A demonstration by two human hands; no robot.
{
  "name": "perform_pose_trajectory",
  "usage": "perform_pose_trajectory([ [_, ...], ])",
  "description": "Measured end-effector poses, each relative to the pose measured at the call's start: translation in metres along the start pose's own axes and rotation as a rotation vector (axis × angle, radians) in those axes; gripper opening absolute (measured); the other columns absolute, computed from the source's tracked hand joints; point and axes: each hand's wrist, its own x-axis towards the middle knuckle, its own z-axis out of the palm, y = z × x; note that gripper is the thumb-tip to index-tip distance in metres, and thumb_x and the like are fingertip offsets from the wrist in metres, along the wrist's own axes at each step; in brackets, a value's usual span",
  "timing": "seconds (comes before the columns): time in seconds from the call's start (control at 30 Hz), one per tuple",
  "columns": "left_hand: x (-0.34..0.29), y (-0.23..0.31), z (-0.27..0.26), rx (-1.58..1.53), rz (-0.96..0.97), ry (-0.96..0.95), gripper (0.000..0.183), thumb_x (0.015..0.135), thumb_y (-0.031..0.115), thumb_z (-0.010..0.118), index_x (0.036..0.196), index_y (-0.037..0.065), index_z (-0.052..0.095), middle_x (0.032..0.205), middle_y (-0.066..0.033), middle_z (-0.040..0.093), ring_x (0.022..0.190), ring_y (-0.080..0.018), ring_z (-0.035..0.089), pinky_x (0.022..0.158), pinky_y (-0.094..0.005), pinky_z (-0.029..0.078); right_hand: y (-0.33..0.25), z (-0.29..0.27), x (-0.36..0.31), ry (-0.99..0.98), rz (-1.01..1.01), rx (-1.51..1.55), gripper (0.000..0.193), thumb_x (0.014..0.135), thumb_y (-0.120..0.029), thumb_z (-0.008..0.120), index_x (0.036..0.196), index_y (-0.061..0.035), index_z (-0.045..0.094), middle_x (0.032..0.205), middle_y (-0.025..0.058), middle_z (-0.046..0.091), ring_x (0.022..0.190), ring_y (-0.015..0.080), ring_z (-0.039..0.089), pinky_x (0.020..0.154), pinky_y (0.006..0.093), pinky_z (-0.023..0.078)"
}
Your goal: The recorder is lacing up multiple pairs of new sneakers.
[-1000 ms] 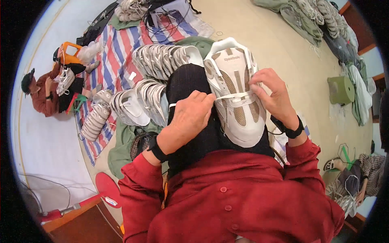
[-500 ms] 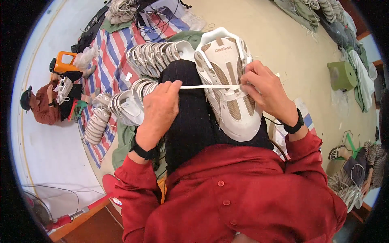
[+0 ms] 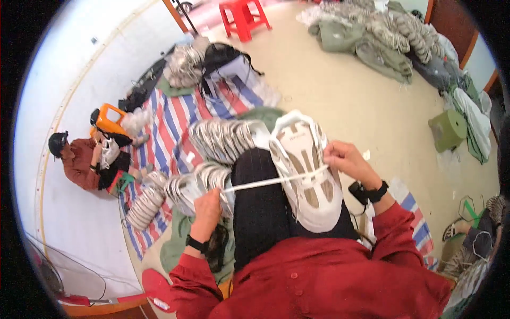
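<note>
A white and beige sneaker [image 3: 317,219] rests on my lap with its toe toward me and its tongue standing up at the far end. Across it runs a flat white shoelace [image 3: 255,184], stretched taut at a slant. My left hand [image 3: 208,208] is closed on the lace's left end, out beside my left knee. By the shoe's right edge, my right hand [image 3: 348,159] pinches the other end between thumb and fingers. The lace passes over the lower eyelets; whether it is threaded through them is too blurred to tell.
Nested rows of similar shoes [image 3: 220,139] stand left of my legs on a striped sheet [image 3: 170,114]. A co-worker [image 3: 85,162] sits at the left holding a shoe. A red stool [image 3: 244,18] stands far ahead, a green stool [image 3: 449,130] to the right. Another person's leg shows at the right edge.
The view has tilted upward, so the scene sits lower. My hands are farther apart, with my left hand drawn out leftward and toward me; a longer stretch of lace shows.
</note>
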Motion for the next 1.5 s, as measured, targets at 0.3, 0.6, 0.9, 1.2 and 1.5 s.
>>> perform_pose_trajectory([
  [0.3, -0.044, -0.039, 0.022, -0.022, -0.145, -0.006, 0.005, 0.076, 0.002, 0.053, 0.079, 0.004, 0.051, 0.068, -0.0194, 0.061, 0.064, -0.0397, 0.061, 0.057, -0.0505, 0.045, 0.003, -0.014, -0.040, 0.214, -0.092, -0.350, 0.017, 0.083, -0.011, 0.066, 0.095, -0.0037, 0.056, 0.069, 0.0023, 0.052, 0.061, 0.0092, 0.048, 0.054, 0.0258, 0.041],
  [0.6, -0.078, -0.081, 0.044, 0.012, -0.237, 0.039, 0.001, 0.076, 0.002, 0.052, 0.075, 0.002, 0.051, 0.067, -0.0204, 0.060, 0.066, -0.0402, 0.061, 0.060, -0.0502, 0.045, 0.069, -0.030, -0.078, 0.523, -0.186, -0.822, 0.010, 0.087, -0.001, 0.051, 0.096, -0.0036, 0.053, 0.089, 0.0177, 0.055, 0.079, 0.0390, 0.056, 0.067, 0.0442, 0.046],
  [0.9, -0.124, -0.126, 0.081, 0.070, -0.434, -0.129, 0.008, 0.075, 0.007, 0.055, 0.077, 0.001, 0.060, 0.074, -0.0228, 0.063, 0.074, -0.0428, 0.062, 0.067, -0.0519, 0.049, 0.172, -0.066, -0.166, 0.685, -0.019, -0.881, 0.003, 0.088, -0.002, 0.048, 0.091, -0.0015, 0.049, 0.087, 0.0218, 0.053, 0.079, 0.0443, 0.052, 0.066, 0.0476, 0.042],
  [1.2, -0.154, -0.153, 0.096, 0.018, -0.419, -0.118, 0.014, 0.079, 0.012, 0.053, 0.079, 0.004, 0.064, 0.076, -0.0220, 0.065, 0.074, -0.0406, 0.064, 0.068, -0.0513, 0.050, 0.276, -0.106, -0.294, 0.827, 0.366, -0.620, 0.005, 0.084, -0.004, 0.048, 0.086, 0.0008, 0.048, 0.078, 0.0245, 0.054, 0.075, 0.0462, 0.052, 0.066, 0.0514, 0.040],
  [1.5, -0.181, -0.201, 0.050, 0.102, -0.454, -0.085, 0.014, 0.077, 0.014, 0.054, 0.078, 0.006, 0.065, 0.074, -0.0209, 0.065, 0.074, -0.0401, 0.065, 0.067, -0.0510, 0.050, 0.282, -0.145, -0.391, 0.834, 0.439, -0.911, 0.007, 0.084, -0.005, 0.049, 0.087, 0.0010, 0.050, 0.079, 0.0245, 0.056, 0.078, 0.0466, 0.054, 0.067, 0.0519, 0.041],
])
